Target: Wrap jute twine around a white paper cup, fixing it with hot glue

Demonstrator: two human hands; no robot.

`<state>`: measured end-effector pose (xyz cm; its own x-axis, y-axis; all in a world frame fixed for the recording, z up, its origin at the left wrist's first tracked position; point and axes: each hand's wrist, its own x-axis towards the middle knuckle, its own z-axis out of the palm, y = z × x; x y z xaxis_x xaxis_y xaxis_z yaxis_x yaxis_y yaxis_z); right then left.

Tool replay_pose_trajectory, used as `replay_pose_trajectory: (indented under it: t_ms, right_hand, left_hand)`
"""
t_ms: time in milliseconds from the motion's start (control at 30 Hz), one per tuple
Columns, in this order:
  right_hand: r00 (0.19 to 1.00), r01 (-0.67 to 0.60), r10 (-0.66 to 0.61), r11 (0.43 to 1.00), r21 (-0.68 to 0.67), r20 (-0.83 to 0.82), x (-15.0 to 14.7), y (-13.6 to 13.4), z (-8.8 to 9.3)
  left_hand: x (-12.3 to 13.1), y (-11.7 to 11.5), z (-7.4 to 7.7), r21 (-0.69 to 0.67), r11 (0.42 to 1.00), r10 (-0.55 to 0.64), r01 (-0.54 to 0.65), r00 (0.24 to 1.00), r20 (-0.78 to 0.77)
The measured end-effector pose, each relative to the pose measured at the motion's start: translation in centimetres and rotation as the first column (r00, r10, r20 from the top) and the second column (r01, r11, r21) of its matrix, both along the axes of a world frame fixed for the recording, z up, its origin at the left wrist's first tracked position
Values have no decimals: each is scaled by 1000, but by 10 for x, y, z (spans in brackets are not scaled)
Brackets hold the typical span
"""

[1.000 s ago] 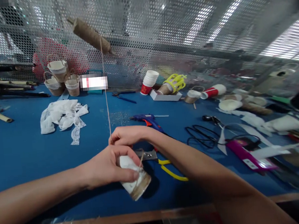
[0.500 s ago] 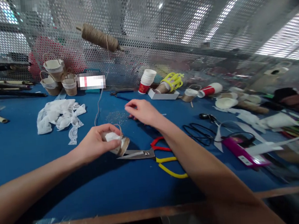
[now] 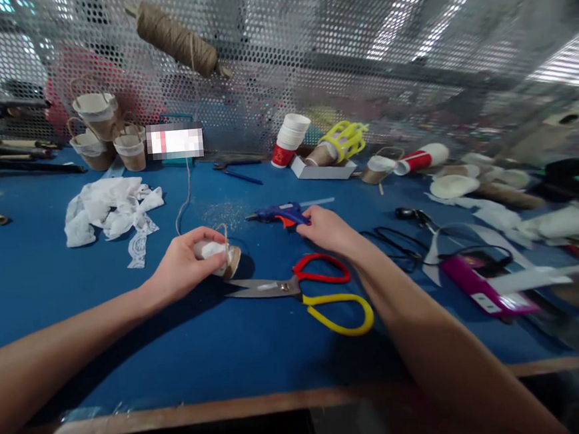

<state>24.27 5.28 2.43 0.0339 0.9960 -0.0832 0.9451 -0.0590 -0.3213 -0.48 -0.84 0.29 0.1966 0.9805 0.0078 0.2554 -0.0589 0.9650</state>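
Observation:
My left hand (image 3: 185, 260) is closed around a small brown paper cup (image 3: 232, 261) trimmed with white, lying tipped on its side with a loop of twine sticking up from it. A strand of twine (image 3: 184, 204) trails down to the table behind that hand. To the right, my right hand (image 3: 326, 229) grips the rear handle of a blue glue gun (image 3: 276, 214), whose nozzle points left toward the cup; some of the fingers are hidden. Scissors (image 3: 284, 287) with one red and one yellow handle lie spread just in front of both hands.
White lace (image 3: 103, 208) is heaped at the left, with finished paper-cup baskets (image 3: 131, 152) behind it. A twine spool (image 3: 175, 39) hangs on the mesh. Pliers (image 3: 238, 171) and stacked cups (image 3: 291, 140) stand farther back. A purple power strip (image 3: 475, 286) and black cords (image 3: 392, 246) are at right.
My right hand has moved right and toward me, onto the glue gun's handle, uncovering the gun and the scissor handles. My left hand keeps holding the cup. The view has shifted slightly.

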Motion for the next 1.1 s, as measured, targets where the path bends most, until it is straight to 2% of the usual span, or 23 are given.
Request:
replay_pose_trajectory:
  t_ms: [133, 200, 267, 300, 533, 700, 867, 1000, 1100]
  right_hand:
    - [972, 12, 1, 998, 55, -233, -3, -21, 26]
    - [841, -8, 32, 999, 46, -540, -6, -35, 38]
    - [770, -73, 50, 997, -10, -636, -10, -47, 45]
    - [764, -104, 67, 994, -20, -642, -13, -52, 47]
    - [779, -190, 158, 982, 11, -607, -30, -77, 41]
    - [867, -222, 173, 974, -52, -467, -31, -87, 36]
    - [911, -297, 289, 955, 17, -294, -34, -89, 38]
    - [887, -428, 442, 896, 120, -137, -36, -86, 43]
    - [880, -437, 459, 883, 169, -124, -33, -86, 42]
  left_hand:
    - [0, 0, -2, 5, 1000, 17, -17, 1000, 15]
    - [1, -1, -2, -8, 1000, 23, -22, 999, 31]
    - [1, -2, -3, -25, 1000, 20, -19, 998, 64]
    - [1, -3, -3, -31, 999, 16, -14, 996, 86]
    - [2, -4, -1, -57, 998, 11, -2, 986, 168]
    - [2, -4, -2, -78, 997, 19, -5, 985, 170]
    - [3, -2, -1, -69, 997, 24, -15, 991, 129]
    - [3, -2, 1, -70, 997, 31, -24, 994, 100]
    - [3, -3, 1, -68, 997, 31, -25, 995, 96]
